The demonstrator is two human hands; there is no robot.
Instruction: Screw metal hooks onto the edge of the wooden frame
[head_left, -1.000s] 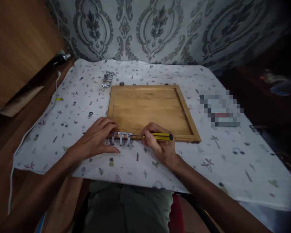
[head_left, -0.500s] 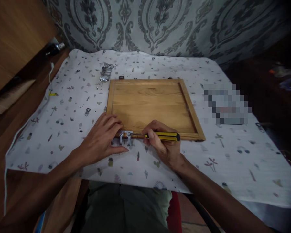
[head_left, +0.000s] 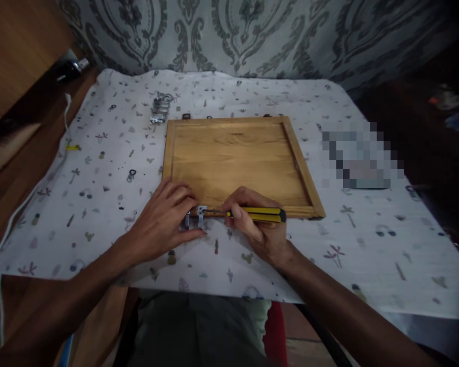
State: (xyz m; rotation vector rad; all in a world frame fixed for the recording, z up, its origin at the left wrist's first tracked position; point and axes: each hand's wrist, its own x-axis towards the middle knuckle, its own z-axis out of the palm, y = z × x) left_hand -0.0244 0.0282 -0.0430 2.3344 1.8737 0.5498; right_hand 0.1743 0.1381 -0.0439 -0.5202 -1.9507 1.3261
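Observation:
A framed wooden panel (head_left: 233,160) lies on the patterned cloth. At its near edge, towards the left, sits a silver metal bracket (head_left: 201,216) with prongs pointing towards me. My left hand (head_left: 168,211) rests over the panel's near left corner, fingers on the frame and thumb below the bracket, holding the bracket against the frame. A yellow and black screwdriver (head_left: 262,214) is gripped in my right hand (head_left: 256,224), lying nearly level, its thin shaft reaching left to the bracket. Whether the tip sits in a screw is too small to tell.
More silver metal pieces (head_left: 160,108) lie beyond the panel's far left corner, with tiny parts nearby. A pixelated object (head_left: 361,160) lies on the right. A white cable (head_left: 26,196) runs down the left side. Patterned fabric (head_left: 245,35) hangs behind the table.
The view has shifted slightly. My left hand has moved a little to the right relative to the bracket, covering more of it. The screwdriver remains at the bracket.

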